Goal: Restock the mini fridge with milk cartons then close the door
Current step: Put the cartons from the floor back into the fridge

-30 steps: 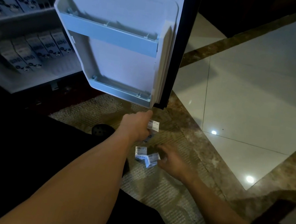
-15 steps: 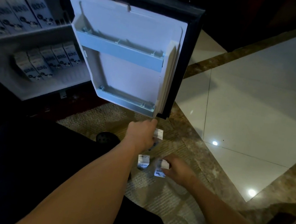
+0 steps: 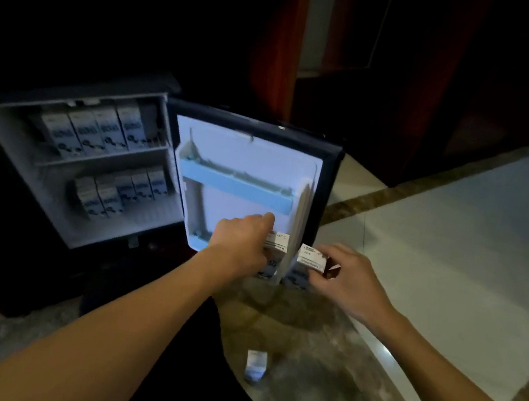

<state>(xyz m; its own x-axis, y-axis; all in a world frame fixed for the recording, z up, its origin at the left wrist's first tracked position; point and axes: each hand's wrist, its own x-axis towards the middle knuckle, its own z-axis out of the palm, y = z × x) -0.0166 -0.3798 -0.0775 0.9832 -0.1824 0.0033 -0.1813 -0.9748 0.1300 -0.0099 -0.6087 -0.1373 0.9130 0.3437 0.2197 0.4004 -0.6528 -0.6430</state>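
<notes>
the mini fridge [image 3: 18,168] stands open at the left with milk cartons [image 3: 93,133] ranked along both shelves [image 3: 103,158], its door [image 3: 248,163] swung wide, the left hand [image 3: 242,243] with its grip curled round a carton [image 3: 279,241] before the door's lower right corner, the right hand [image 3: 352,282] with its grip pinching a second carton [image 3: 311,259] just past the door's free edge, and a third carton [image 3: 256,365] upright on the floor [image 3: 437,262] between the forearms.
</notes>
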